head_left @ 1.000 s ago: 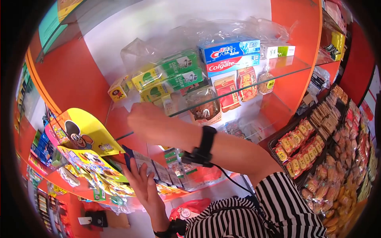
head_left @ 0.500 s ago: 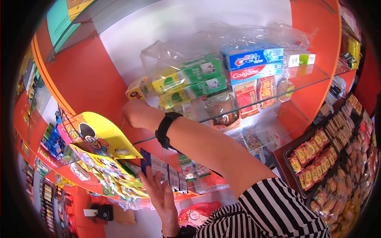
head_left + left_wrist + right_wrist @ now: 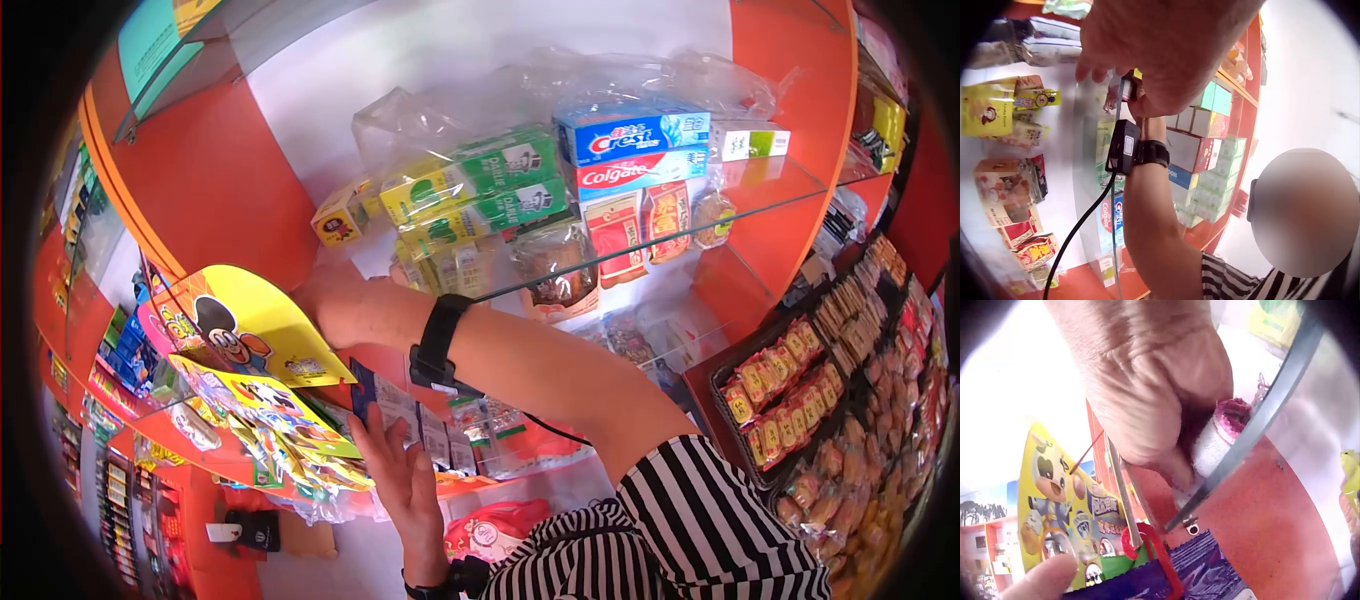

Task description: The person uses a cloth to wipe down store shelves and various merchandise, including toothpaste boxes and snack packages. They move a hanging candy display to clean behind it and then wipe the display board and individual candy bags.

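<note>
My right hand (image 3: 345, 300) is at the left end of the glass shelf (image 3: 640, 240), partly behind a yellow cartoon display card (image 3: 265, 340). In the right wrist view its curled fingers grip a bunched white cloth with a pink edge (image 3: 1213, 450), close against the shelf's glass edge (image 3: 1266, 415). Lower down, my left hand (image 3: 405, 490) has its fingers extended beside dark blue packets (image 3: 385, 390) and the card's front edge. A red hook (image 3: 1147, 544) and a purple packet (image 3: 1197, 565) are below the right hand.
Darlie toothpaste boxes (image 3: 480, 190), a Crest box (image 3: 630, 135) and a Colgate box (image 3: 640, 172) stand on the glass shelf under clear plastic. A small yellow box (image 3: 340, 215) is near its left end. Trays of wrapped snacks (image 3: 780, 400) lie to the right.
The right hand has moved left along the shelf, then slightly down behind the yellow card's edge. The left hand stays beside the packets. The head view has shifted.
</note>
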Demonstrator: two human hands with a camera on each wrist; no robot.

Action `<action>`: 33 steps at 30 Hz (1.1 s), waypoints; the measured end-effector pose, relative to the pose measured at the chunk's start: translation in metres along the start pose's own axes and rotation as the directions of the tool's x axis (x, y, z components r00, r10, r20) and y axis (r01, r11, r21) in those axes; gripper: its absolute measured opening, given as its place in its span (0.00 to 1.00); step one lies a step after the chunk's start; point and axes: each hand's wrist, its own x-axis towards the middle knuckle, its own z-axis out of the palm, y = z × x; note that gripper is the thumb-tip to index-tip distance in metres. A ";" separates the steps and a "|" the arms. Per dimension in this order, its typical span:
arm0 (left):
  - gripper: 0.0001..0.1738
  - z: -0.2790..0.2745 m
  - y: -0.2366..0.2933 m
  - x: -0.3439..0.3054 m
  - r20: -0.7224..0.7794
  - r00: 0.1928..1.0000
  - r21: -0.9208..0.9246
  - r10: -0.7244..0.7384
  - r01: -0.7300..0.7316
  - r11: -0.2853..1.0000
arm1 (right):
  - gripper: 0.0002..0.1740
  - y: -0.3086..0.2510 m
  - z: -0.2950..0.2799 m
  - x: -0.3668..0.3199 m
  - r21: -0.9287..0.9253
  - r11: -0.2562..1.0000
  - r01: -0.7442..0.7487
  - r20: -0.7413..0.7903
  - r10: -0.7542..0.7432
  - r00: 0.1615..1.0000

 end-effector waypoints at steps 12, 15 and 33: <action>0.43 0.014 -0.003 0.004 -0.034 0.999 -0.039 0.033 -0.034 0.999 | 0.14 -0.014 -0.053 -0.115 -0.256 0.966 0.045 -0.125 -0.079 0.989; 0.43 0.024 -0.001 0.006 0.016 0.998 -0.120 0.060 -0.057 0.991 | 0.17 -0.002 -0.072 -0.155 -0.297 0.955 0.002 -0.189 -0.061 0.980; 0.14 0.127 0.035 0.082 0.278 0.753 0.112 0.596 -0.642 0.758 | 0.11 0.042 -0.146 -0.310 -0.419 0.770 -0.481 -0.559 0.199 0.805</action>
